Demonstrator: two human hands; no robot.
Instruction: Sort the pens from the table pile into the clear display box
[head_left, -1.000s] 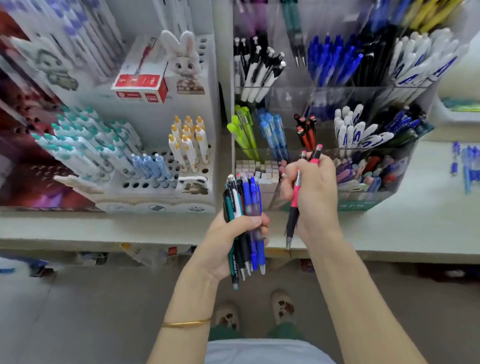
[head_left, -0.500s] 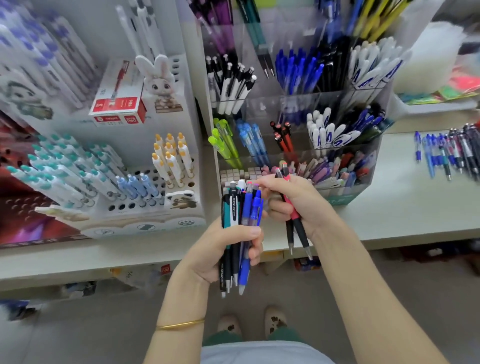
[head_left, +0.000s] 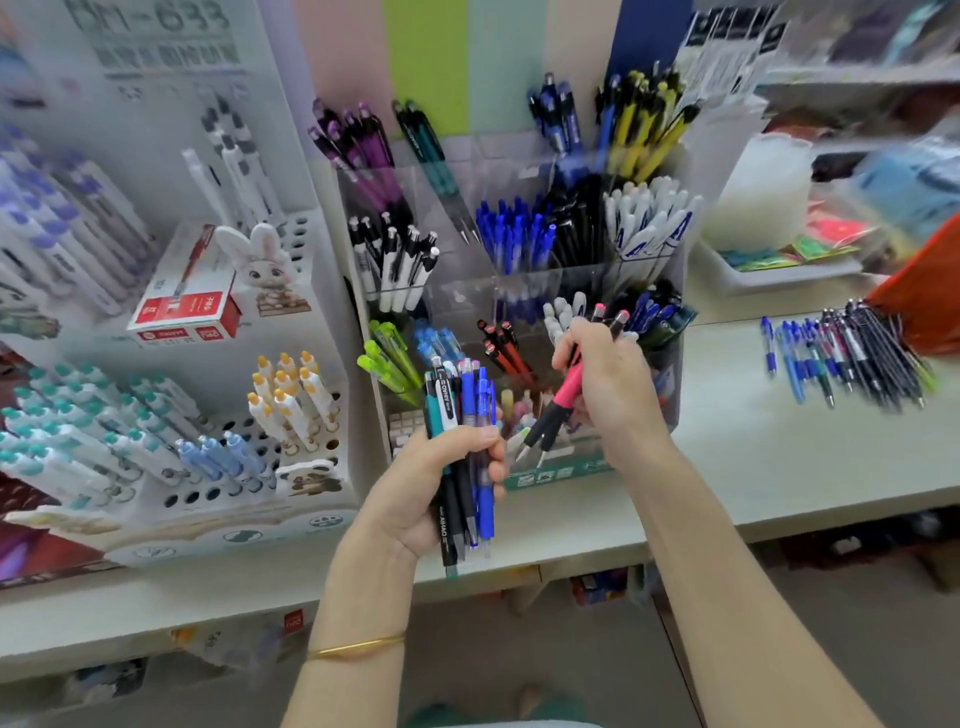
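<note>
My left hand (head_left: 431, 483) grips a bundle of pens (head_left: 462, 415), teal, black and blue, held upright in front of the clear display box (head_left: 571, 280). My right hand (head_left: 608, 384) holds two red-and-black pens (head_left: 561, 400), tips pointing down-left, right at the box's front compartments. The box is tiered, with pens sorted by colour: purple, blue, black, yellow, white, green and red. A pile of loose pens (head_left: 852, 358) lies on the table to the right.
A white perforated pen stand (head_left: 291, 457) with teal, blue and yellow-capped pens sits left of the box. A red-and-white carton (head_left: 187, 306) and a rabbit figure (head_left: 262, 265) rest on it. An orange object (head_left: 924, 296) borders the pile. The table edge (head_left: 779, 525) runs below my hands.
The view has tilted up and swung right, showing more of the box and the pile. My right hand has risen with the red pens toward the box front; my left hand keeps its bundle.
</note>
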